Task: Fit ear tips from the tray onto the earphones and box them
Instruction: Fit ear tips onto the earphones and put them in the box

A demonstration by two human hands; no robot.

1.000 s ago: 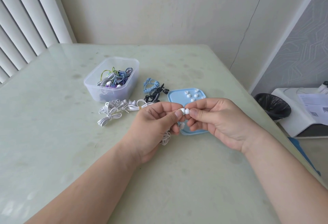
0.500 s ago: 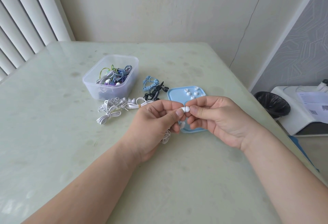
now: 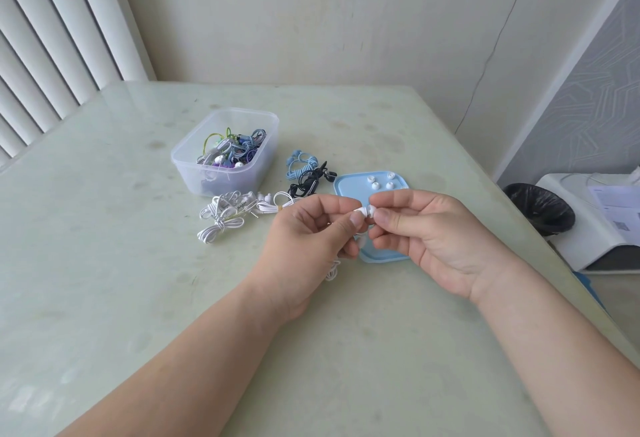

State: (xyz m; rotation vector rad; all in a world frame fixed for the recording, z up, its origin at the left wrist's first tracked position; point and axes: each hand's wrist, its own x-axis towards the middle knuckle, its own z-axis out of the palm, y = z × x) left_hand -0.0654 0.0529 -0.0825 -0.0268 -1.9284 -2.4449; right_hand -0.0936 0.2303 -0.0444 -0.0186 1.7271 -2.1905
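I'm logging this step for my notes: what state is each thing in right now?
left hand, pinching the white earbud
right hand, pinching an ear tip at the earbud's end
blue tray, lying flat, four loose tips on it
clear box, lidless, holding tangled earphones
white earphones, bundled, lying beside the box

A box point(image 3: 188, 173) holding earphones point(image 3: 228, 156) sits left on the surface point(image 3: 104, 263). Loose bundles point(image 3: 225, 215) lie before it and to its right. Right again lies a tray point(image 3: 348, 191) (ear tips point(image 3: 375, 186) at its far end).
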